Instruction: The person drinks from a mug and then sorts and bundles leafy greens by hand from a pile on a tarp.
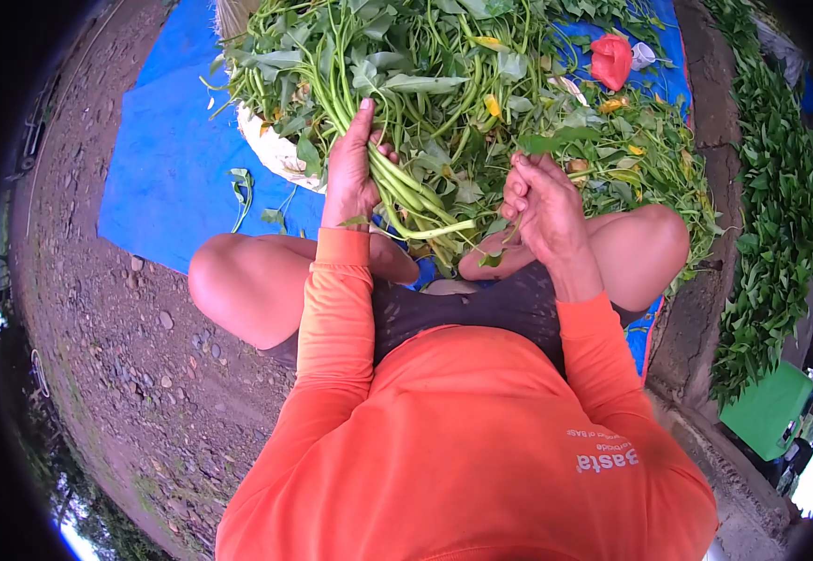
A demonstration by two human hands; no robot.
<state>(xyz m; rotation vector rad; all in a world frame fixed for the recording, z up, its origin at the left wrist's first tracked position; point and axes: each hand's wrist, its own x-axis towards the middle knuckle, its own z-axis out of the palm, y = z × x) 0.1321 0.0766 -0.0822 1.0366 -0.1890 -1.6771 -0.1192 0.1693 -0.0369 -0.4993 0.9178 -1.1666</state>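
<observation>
My left hand (352, 173) is wrapped round a bunch of water spinach (405, 192), its pale cut ends pointing down toward my lap and its leaves spreading up and away. To the right, my right hand (549, 204) is closed, thumb and fingers pinched on a green leaf (556, 140) that sticks out past the fingertips. The two hands are apart, both above my crossed legs. Just beyond them lies a big heap of loose water spinach (463, 84), with some yellow leaves mixed in.
A blue tarp (163, 168) lies under the heap, with a few stray sprigs (242, 196) on it. A red plastic bag (610, 62) and a white cup (642, 56) rest at the far right. Beyond a concrete edge (706, 206) stand leafy plants (771, 206) and a green container (768, 409).
</observation>
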